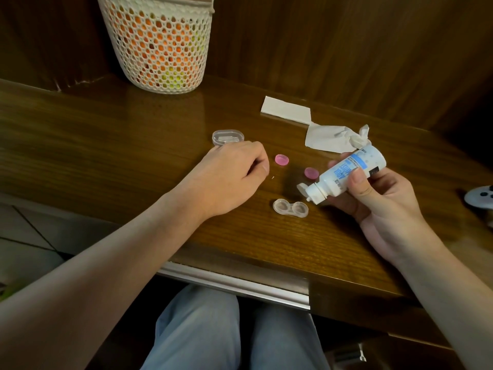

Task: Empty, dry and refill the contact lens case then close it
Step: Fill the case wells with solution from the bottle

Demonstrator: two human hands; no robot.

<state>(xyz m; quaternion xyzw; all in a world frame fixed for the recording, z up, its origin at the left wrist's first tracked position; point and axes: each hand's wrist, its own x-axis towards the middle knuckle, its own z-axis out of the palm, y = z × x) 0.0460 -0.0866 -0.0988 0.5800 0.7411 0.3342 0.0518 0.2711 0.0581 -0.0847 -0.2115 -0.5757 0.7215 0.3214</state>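
The clear two-well contact lens case [290, 207] lies uncapped on the wooden table [106, 134]. Its two pink caps [362, 159] [311, 172] rest apart behind it. My right hand [373, 198] grips a white solution bottle [346, 174] with blue print, tilted nozzle-down with its flip cap open, the tip just above and right of the case. My left hand [229, 174] rests on the table left of the caps, fingers curled loosely, holding nothing that I can see.
A crumpled tissue [336, 138] and a folded white paper [286, 109] lie at the back right. A clear oval container [228, 137] sits behind my left hand. A white mesh basket [160, 44] stands at the back. A grey controller [480, 196] pokes in at the right edge.
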